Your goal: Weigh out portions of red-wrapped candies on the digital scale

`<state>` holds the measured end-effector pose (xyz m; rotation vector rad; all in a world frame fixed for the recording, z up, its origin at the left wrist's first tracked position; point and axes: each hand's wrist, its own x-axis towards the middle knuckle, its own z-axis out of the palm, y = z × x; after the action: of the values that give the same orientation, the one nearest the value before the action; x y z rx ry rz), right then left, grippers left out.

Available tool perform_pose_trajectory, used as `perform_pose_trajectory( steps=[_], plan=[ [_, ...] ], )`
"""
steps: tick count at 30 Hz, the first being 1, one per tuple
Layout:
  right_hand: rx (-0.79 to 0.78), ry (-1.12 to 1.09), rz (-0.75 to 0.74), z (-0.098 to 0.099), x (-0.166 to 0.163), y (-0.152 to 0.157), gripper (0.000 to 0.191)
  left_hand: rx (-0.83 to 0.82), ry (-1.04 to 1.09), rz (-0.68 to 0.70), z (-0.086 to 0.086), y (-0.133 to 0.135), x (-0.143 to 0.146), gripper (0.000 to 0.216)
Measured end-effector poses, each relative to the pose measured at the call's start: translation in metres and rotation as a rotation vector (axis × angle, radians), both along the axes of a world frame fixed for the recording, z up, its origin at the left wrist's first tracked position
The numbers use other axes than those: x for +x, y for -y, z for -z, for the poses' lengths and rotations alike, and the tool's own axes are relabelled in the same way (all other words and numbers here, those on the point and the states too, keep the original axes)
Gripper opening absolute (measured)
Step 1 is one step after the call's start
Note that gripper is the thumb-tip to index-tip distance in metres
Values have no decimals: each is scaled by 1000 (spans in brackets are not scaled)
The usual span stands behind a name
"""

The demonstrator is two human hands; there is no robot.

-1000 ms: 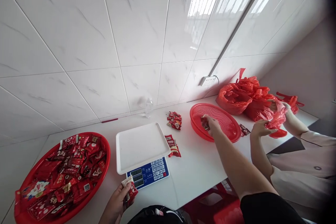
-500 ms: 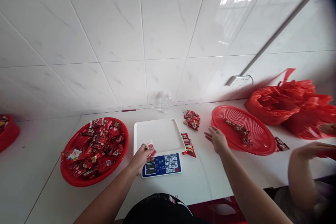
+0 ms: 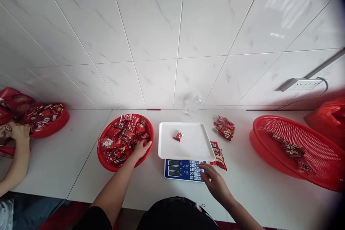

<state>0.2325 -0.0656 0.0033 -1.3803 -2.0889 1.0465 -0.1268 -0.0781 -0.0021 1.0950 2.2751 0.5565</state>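
My left hand (image 3: 141,149) is at the right side of a red plastic basket (image 3: 153,140) heaped with small red-wrapped sweets (image 3: 126,134). Its thumb is spread out, while the fingertips are partly hidden among the packets. One small red and white sweet packet (image 3: 178,136) lies alone on the white tray (image 3: 191,149) of a weighing scale. My right hand (image 3: 214,181) is over the right end of the scale's blue keypad (image 3: 185,169), fingers loosely bent and apart, with nothing in them. Whether a fingertip touches a key, I cannot tell.
Red packets (image 3: 225,128) and larger ones (image 3: 219,158) lie right of the scale. A red mesh basket (image 3: 258,125) holds several dark packets. At left, a co-worker's hands (image 3: 18,131) work by another filled red basket (image 3: 64,118). A power strip (image 3: 300,85) is on the wall.
The packet from my left hand now lies on the tray, and that hand has moved left into the basket of sweets. My right hand has come from the mesh basket to the keypad. The view has turned left.
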Motion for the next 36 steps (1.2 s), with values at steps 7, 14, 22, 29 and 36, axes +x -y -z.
perform_pose_trajectory(
  steps=[7,14,22,29,36],
  plan=[
    [-41,18,-91,-25,-23,3,30,-266,-197,-65,23,-11,-9,65],
    [-124,46,-112,-31,-24,13,31,-341,-302,3,27,-18,-12,61],
    [-165,64,-136,-26,-23,19,32,-194,-211,102,15,0,-21,47],
    [-164,65,-162,-32,-32,15,31,-16,49,-55,-6,0,-36,38],
    [-171,44,-161,-32,-33,14,31,181,446,-327,-21,4,-42,27]
  ],
)
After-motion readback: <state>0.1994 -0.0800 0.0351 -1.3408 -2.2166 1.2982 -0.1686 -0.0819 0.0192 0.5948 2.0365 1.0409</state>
